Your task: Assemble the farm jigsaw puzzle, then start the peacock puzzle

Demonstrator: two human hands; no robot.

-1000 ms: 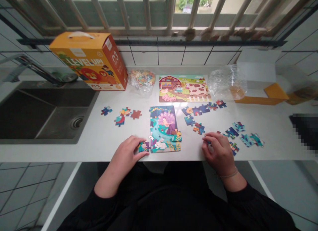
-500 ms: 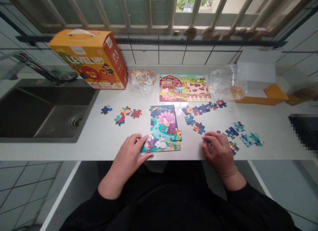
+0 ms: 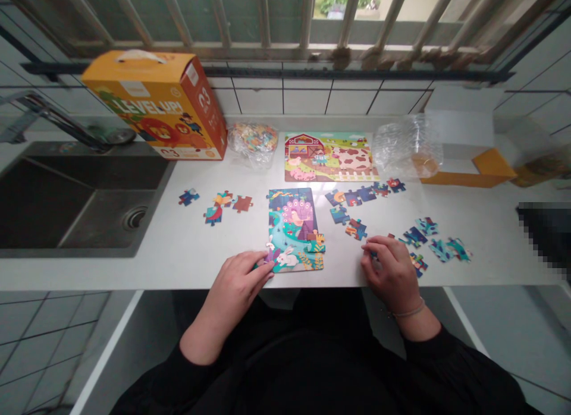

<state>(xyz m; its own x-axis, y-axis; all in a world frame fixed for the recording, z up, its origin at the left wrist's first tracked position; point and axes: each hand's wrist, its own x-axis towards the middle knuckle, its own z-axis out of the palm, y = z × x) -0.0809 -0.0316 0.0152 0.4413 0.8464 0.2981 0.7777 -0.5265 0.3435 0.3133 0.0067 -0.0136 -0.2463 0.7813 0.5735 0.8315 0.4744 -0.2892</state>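
A partly joined jigsaw puzzle (image 3: 292,225) with a peacock and a white rabbit lies on the counter in front of me. At its lower left corner my left hand (image 3: 245,275) is closed, thumb and fingertips on the purple-and-green corner piece. A small joined section with orange leaves (image 3: 317,242) overlaps the puzzle's right edge. My right hand (image 3: 387,266) rests on the counter to the right, fingers curled. A bit of a dark blue puzzle piece shows at its fingertips; the rest is hidden. Loose puzzle pieces (image 3: 416,237) lie just beyond that hand.
More loose pieces (image 3: 242,203) lie left of the puzzle, others (image 3: 353,199) to its upper right. Behind stand an orange box (image 3: 156,106), a bag of pieces (image 3: 253,142), a farm picture (image 3: 330,157), plastic wrap (image 3: 404,146) and an open carton (image 3: 473,178). A sink (image 3: 80,219) is at left.
My left thumb has moved up from beside the puzzle onto its lower left corner, and the fingers have drawn in. My right hand stays where it was. The view has shifted slightly.
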